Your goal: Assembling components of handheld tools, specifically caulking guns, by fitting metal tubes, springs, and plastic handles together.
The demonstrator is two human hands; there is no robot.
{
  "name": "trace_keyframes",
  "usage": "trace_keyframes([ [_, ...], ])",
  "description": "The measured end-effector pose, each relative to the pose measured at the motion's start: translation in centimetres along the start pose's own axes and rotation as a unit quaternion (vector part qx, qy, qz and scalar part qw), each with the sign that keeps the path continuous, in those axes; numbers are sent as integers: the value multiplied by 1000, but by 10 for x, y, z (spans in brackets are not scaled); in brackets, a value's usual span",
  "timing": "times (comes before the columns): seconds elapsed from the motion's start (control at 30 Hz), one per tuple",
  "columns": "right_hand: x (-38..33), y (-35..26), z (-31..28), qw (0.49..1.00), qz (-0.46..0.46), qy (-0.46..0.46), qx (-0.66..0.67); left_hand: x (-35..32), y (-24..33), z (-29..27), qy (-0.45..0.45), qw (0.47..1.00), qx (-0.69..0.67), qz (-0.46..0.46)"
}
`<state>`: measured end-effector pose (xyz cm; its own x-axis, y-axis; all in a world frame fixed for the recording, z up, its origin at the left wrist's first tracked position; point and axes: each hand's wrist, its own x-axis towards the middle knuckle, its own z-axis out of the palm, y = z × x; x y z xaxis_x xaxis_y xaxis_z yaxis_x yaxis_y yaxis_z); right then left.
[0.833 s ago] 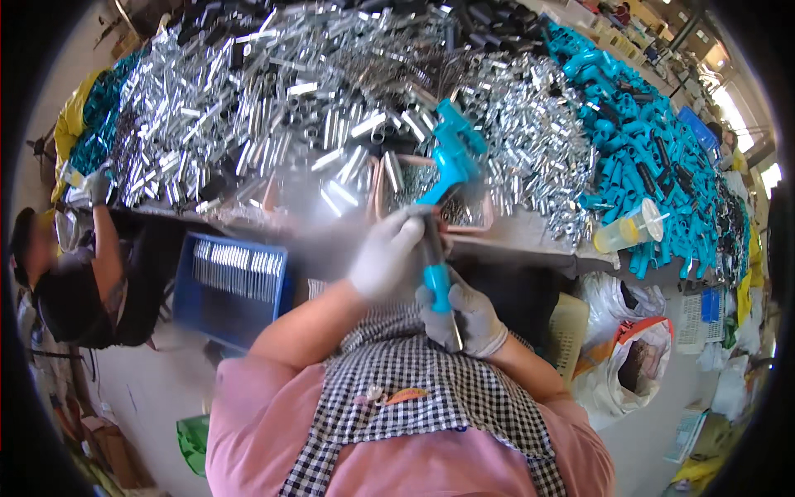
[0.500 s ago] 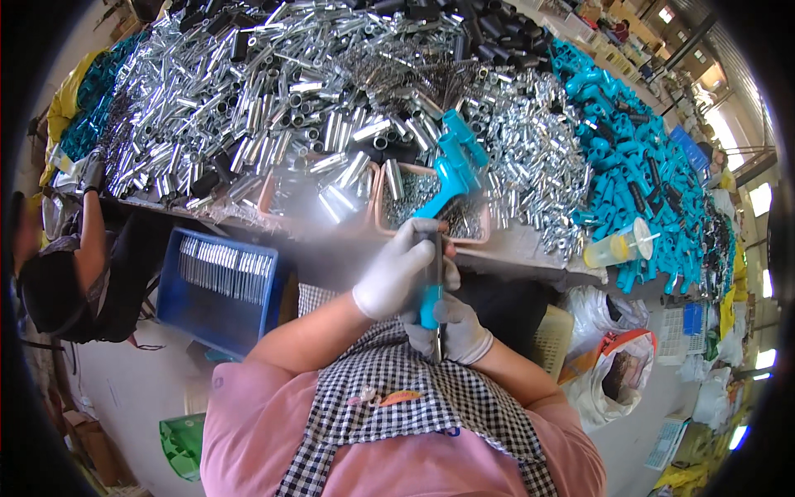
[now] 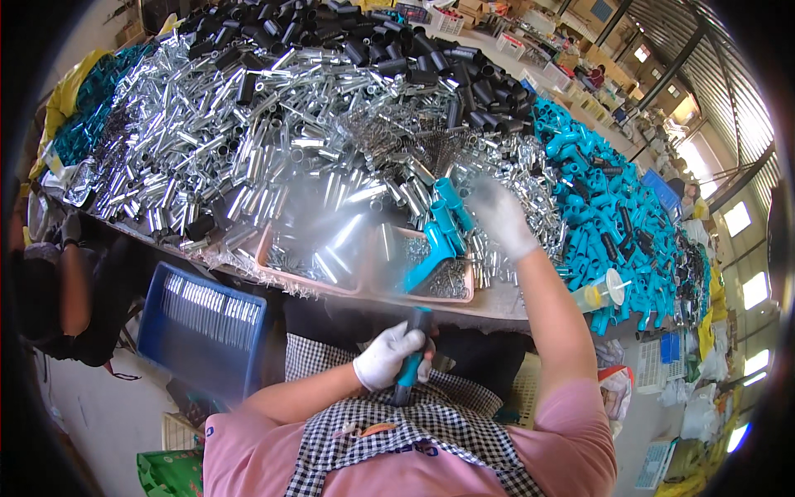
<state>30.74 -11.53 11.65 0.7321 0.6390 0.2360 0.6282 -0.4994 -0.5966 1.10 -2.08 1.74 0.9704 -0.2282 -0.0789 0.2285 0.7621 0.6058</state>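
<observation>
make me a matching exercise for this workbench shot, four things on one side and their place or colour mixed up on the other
Things:
1. left hand
2. right hand
3. blue crate
4. black tubes

Places or states:
A. below the table edge, on the person's left, with metal tubes in it
B. piled at the far side of the table
C. closed around a teal-handled tool, close to the apron
D. stretched out over the small metal parts beside the teal pieces

Pairs: 1-C, 2-D, 3-A, 4-B

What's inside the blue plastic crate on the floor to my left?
The blue plastic crate holds a tight row of silvery metal tubes across its top. Whatever lies beneath them, and the crate's bottom, is hidden.
</observation>
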Motion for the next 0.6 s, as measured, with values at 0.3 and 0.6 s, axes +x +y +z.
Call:
trace_keyframes([
  [0.3, 87, 40, 22, 933, -52, 28, -354, -6, -11, -5, -32, 999, -16, -32],
  [0.6, 9, 9, -15, 996, 55, -18, 72, -11, 28, -9, 156, 920, 351, 75],
])
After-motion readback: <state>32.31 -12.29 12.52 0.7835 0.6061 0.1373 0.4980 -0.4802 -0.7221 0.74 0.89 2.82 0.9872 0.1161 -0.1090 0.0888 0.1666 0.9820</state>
